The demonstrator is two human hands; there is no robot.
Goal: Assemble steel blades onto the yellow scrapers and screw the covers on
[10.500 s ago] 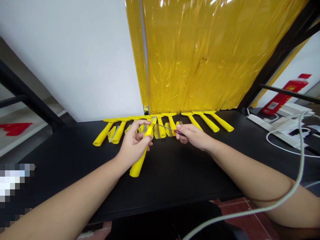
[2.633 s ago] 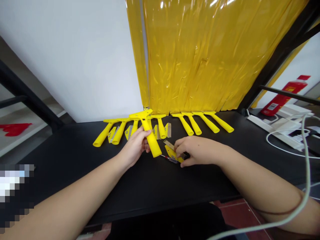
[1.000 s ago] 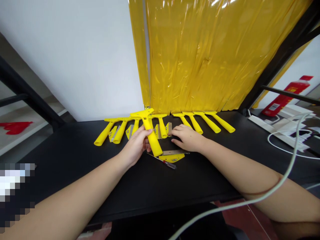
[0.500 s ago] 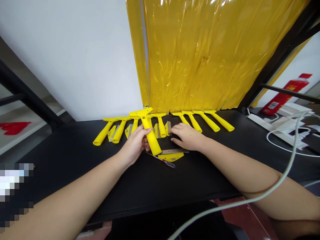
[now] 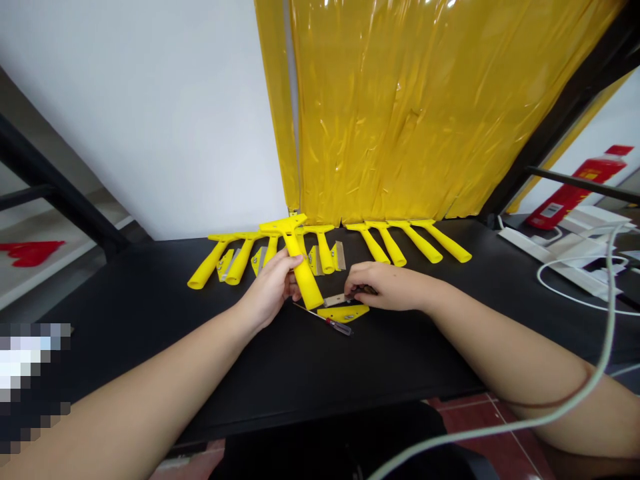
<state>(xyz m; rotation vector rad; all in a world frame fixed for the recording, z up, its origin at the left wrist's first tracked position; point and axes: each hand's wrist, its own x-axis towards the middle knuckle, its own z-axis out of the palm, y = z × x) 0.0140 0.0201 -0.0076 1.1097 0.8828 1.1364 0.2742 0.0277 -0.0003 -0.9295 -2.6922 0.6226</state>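
Note:
My left hand [image 5: 277, 285] is closed around the handle of a yellow T-shaped scraper [image 5: 306, 283], its wide head pointing away from me. The fingers of my right hand [image 5: 385, 285] are curled over the right end of a flat metal blade [image 5: 334, 301], whose left end shows beside the scraper handle. Just below the blade lies a yellow plate [image 5: 344, 313] with small screws on it. A screwdriver [image 5: 339, 327] with a clear and red handle rests nearest me, its shaft pointing toward my left hand.
More yellow scraper handles [image 5: 420, 243] lie along the back of the black table [image 5: 280, 380]. Yellow plates with blades [image 5: 339, 256] sit among them. Yellow film [image 5: 400, 120] hangs behind. At the right are a red bottle [image 5: 580, 187], white power strips [image 5: 550, 257] and a cable [image 5: 607, 320].
My right hand has come back toward me from the row of plates and taken hold of the blade's right end. My left hand keeps the scraper in nearly the same place.

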